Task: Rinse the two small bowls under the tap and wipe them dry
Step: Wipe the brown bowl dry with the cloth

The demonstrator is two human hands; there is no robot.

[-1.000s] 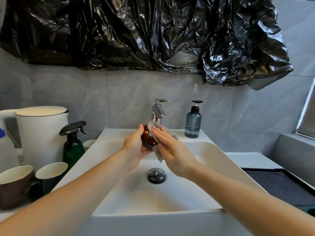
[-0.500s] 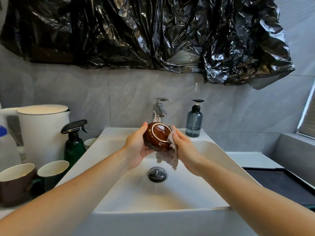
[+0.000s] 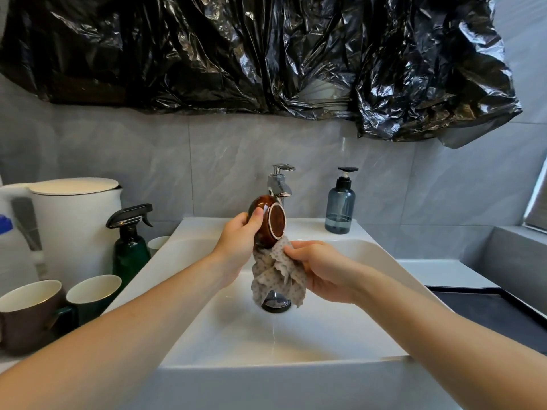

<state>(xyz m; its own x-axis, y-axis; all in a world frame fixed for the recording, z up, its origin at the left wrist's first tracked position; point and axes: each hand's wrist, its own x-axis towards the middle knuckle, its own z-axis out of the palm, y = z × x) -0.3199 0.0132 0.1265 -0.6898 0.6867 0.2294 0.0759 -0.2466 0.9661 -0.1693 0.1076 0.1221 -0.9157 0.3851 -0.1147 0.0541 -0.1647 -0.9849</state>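
Note:
My left hand (image 3: 236, 241) grips a small glossy brown bowl (image 3: 268, 221) above the white sink (image 3: 384, 261), just in front of the chrome tap (image 3: 279, 184). The bowl is turned on its side, its round foot ring facing right toward me. My right hand (image 3: 321, 269) holds a grey dotted cloth (image 3: 278, 276) that hangs bunched below the bowl and touches its lower edge. No water runs from the tap. I see only one small bowl.
A black drain plug (image 3: 275, 304) sits in the basin under the cloth. A blue-grey pump bottle (image 3: 340, 207) stands right of the tap. On the left are a green spray bottle (image 3: 130, 247), a white kettle (image 3: 71, 220), a brown mug (image 3: 28, 312) and a green mug (image 3: 93, 292). Black plastic sheeting (image 3: 266, 54) hangs above.
The cloth came off the bowl's underside and now hangs below it. My left hand turned the bowl more upright and raised it a little; my right hand dropped lower.

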